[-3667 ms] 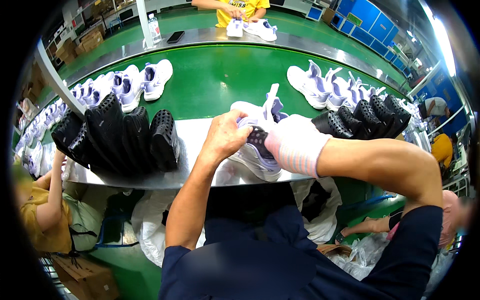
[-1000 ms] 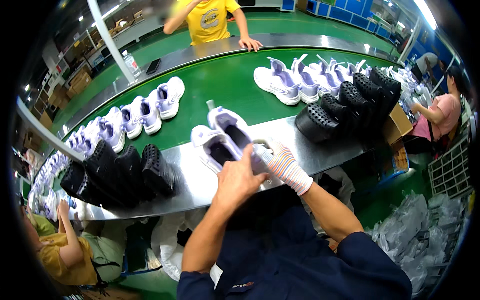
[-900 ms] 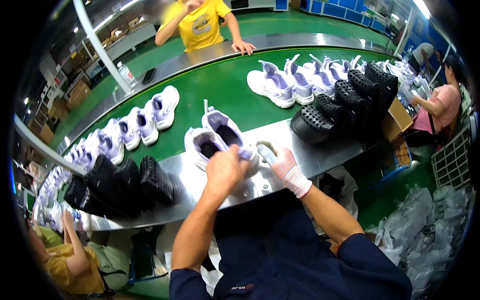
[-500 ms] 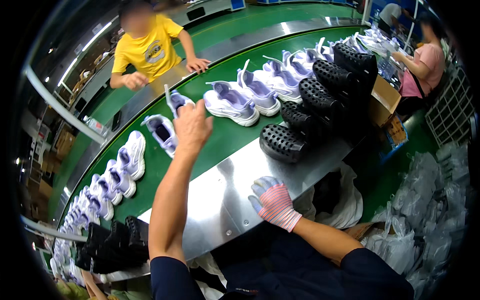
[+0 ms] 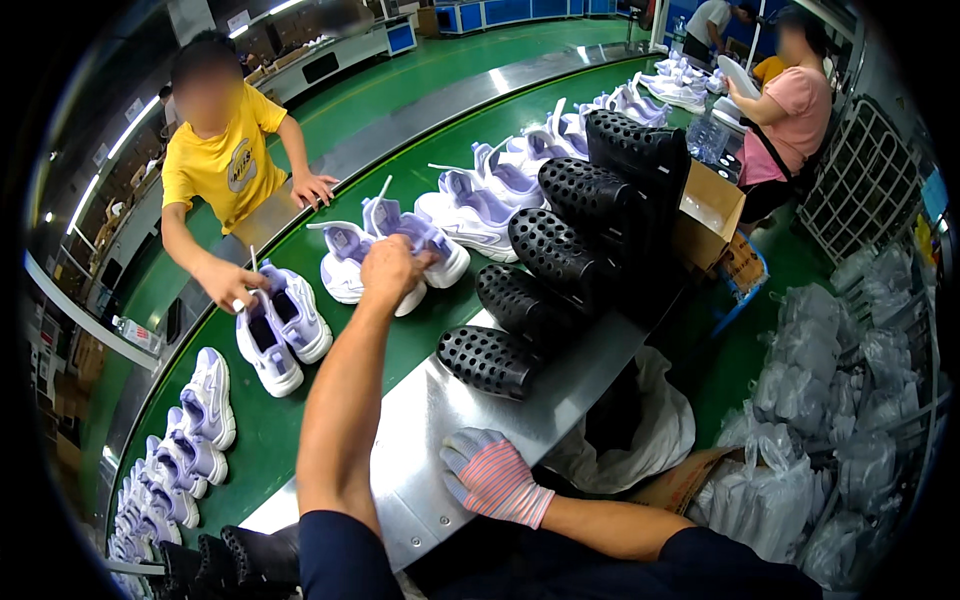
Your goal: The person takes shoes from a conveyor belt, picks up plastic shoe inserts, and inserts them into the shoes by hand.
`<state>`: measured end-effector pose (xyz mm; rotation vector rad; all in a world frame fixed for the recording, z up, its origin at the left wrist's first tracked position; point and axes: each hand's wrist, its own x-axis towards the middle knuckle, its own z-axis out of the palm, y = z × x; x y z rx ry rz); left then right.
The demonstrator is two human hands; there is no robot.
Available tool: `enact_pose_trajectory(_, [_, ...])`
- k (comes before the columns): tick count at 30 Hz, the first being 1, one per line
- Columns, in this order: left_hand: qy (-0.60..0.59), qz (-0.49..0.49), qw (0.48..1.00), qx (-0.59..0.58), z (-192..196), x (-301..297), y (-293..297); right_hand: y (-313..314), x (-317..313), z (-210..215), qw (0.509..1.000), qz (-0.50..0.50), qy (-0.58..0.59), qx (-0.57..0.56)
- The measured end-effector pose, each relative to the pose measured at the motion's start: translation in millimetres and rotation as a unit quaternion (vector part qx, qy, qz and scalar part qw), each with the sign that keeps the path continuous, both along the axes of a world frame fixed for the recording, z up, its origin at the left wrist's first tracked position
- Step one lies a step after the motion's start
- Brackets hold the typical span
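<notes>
My bare left hand (image 5: 392,272) reaches over the green conveyor belt, its fingers curled on the heel side of a white and lavender sneaker (image 5: 347,262). A matching sneaker (image 5: 415,235) stands right beside it, its tongue pulled up. My right hand (image 5: 490,472), in a striped knit glove with grey fingertips, rests on the metal ledge (image 5: 420,440) with the thumb apart and nothing in it. Black perforated clogs (image 5: 488,360) stand in a stacked row just beyond that hand. Left of my forearm, a co-worker's hand touches another pair of sneakers (image 5: 290,315).
A co-worker in a yellow shirt (image 5: 225,160) stands across the belt; another in pink (image 5: 790,110) sits at far right. Lined-up sneakers (image 5: 205,400) continue down the belt's left. An open carton (image 5: 710,215), a white sack (image 5: 640,430) and clear plastic bags (image 5: 800,400) are at right.
The view has shifted, so the scene sits lower and further left. My left hand has moved from one sneaker pair to another on its right. The yellow-shirted co-worker now touches the first pair.
</notes>
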<state>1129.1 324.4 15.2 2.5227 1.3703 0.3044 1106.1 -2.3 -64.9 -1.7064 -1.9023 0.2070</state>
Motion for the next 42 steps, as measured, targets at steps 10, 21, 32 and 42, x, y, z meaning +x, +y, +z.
enact_pose_trajectory(10, [-0.056, -0.065, 0.995, 0.051, 135.4, -121.0, -133.7, -29.0, 28.9, 12.4, 0.965, 0.071, 0.222, 0.120])
enact_pose_trajectory(21, [0.013, 0.049, 0.998, 0.021, 26.5, -270.1, -297.6, 14.1, 180.6, 127.0, 0.891, -0.299, -0.176, 0.293])
enact_pose_trajectory(32, [-0.247, -0.031, 0.957, 0.147, 50.7, -239.7, -357.7, 16.5, 188.2, 140.4, 0.883, -0.288, -0.239, 0.284])
enact_pose_trajectory(42, [-0.769, 0.013, 0.426, -0.477, 21.9, -107.4, -343.1, -98.8, 75.9, 142.2, 0.804, -0.124, 0.582, -0.002])
